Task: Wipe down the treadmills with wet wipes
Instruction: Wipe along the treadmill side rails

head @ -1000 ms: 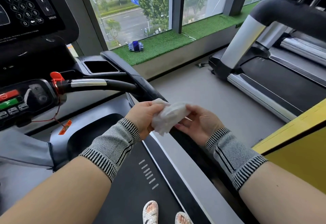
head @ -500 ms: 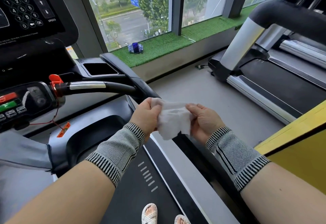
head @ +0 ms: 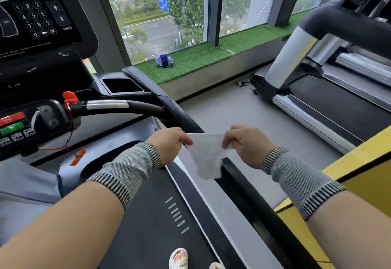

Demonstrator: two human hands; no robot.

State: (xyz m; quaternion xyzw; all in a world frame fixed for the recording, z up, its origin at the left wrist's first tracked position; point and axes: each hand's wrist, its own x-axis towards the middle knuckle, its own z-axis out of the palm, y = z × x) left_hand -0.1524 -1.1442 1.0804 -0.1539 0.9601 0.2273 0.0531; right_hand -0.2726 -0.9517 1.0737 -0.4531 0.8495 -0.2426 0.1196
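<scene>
Pinching the top corners of the wipe (head: 206, 154), the left hand (head: 169, 144) and right hand (head: 246, 144) hold it spread in the air between them, its lower part hanging loose above the treadmill's side rail (head: 213, 201). It touches no surface yet. Pulled harder apart, the thin wet sheet could tear, or a corner could slip free and drop to the belt (head: 148, 226). The handrail (head: 169, 103) lies just beyond the hands.
</scene>
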